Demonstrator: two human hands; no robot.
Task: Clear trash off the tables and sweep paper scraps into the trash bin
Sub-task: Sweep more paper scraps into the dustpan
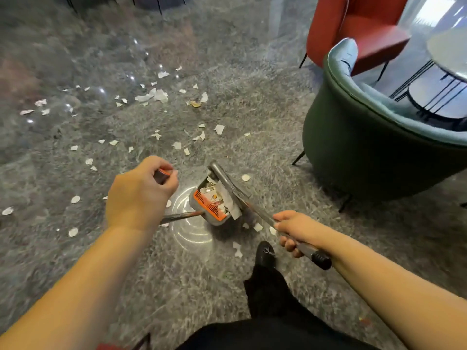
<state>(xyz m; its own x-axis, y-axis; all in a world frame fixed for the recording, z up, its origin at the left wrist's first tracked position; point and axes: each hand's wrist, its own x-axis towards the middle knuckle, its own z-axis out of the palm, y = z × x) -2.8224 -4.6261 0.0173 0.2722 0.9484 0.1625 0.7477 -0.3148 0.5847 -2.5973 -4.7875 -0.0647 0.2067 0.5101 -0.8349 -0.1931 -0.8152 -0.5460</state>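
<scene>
My left hand (139, 195) grips the top of the dustpan's long handle (182, 215). The grey dustpan (202, 193) with an orange comb edge stands on the floor in the middle, and paper scraps lie inside it. My right hand (293, 231) grips the broom handle (257, 210), which slants down to the broom head (222, 176) at the dustpan's right side. White paper scraps (154, 96) lie scattered over the grey marble floor, mostly ahead and to the left, with a few near my black shoe (264, 253).
A dark green round armchair (366, 152) stands close on the right, with thin black legs. Behind it is a red chair (353, 29) and a round table (449, 54) at the far right. More chair legs (159, 3) show at the top edge.
</scene>
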